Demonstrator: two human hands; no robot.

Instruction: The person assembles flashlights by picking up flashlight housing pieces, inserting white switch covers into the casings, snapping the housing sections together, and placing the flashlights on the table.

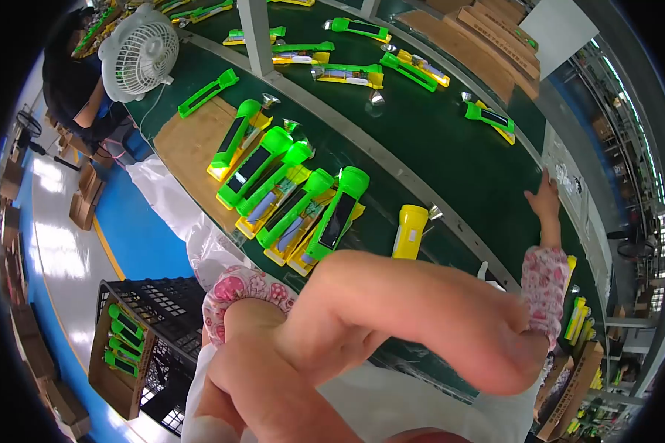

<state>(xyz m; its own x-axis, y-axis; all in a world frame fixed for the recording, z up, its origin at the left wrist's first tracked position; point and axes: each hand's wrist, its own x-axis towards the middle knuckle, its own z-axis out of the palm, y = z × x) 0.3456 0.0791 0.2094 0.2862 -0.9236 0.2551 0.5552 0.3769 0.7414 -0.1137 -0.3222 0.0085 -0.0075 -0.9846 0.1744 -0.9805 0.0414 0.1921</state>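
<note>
My right hand (544, 202) is stretched out at the far right, over the edge of the green work surface (451, 166). Its fingers are apart with nothing visible between them. A pink floral sleeve (545, 292) covers the forearm behind it. Large bare arm parts cross the lower middle; another floral sleeve (245, 292) shows left of them, but I cannot make out my left hand. Several green flashlights (338, 214) with opened yellow halves lie side by side on brown cardboard (188, 144). Right of them is a yellow flashlight (410, 230).
More flashlight parts (355, 29) lie beyond a metal rail (347, 131). A white fan (139, 53) stands at the upper left beside a person in dark clothes (70, 81). A black crate (159, 314) and a carton of green flashlights (111, 365) are at the lower left.
</note>
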